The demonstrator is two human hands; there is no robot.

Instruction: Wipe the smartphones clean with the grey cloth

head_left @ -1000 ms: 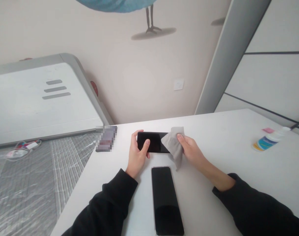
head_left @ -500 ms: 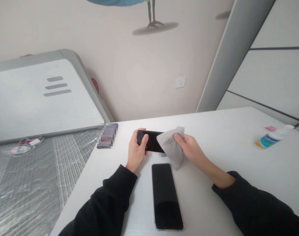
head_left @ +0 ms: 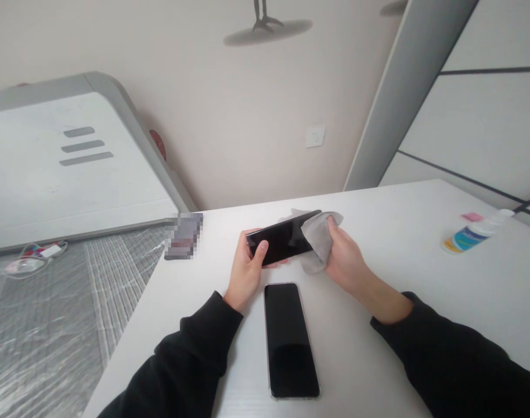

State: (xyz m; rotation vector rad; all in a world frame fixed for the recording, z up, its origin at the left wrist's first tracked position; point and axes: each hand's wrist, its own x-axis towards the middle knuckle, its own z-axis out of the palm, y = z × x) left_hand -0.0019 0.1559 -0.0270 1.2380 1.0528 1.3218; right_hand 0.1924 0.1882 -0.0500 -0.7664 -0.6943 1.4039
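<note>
My left hand (head_left: 248, 266) grips the left end of a black smartphone (head_left: 284, 238), thumb on its dark screen and fingers underneath. The phone is held above the table, its right end tilted up. Pinched in my right hand (head_left: 345, 255) is a grey cloth (head_left: 320, 235), which wraps over the phone's right end and hides it. A second smartphone (head_left: 291, 342), in a clear case, lies screen up on the table just below my hands.
The white table (head_left: 378, 360) carries a white bottle with a blue and yellow label (head_left: 469, 235), a pink item (head_left: 472, 217) and a pixelated flat object (head_left: 184, 237). Left is a plastic-covered striped mattress (head_left: 51, 331). A wall with a socket (head_left: 315, 136) stands behind.
The held phone has tilted, its right end rising. The cloth has moved from across the screen to the phone's right end. The whole view has shifted slightly.
</note>
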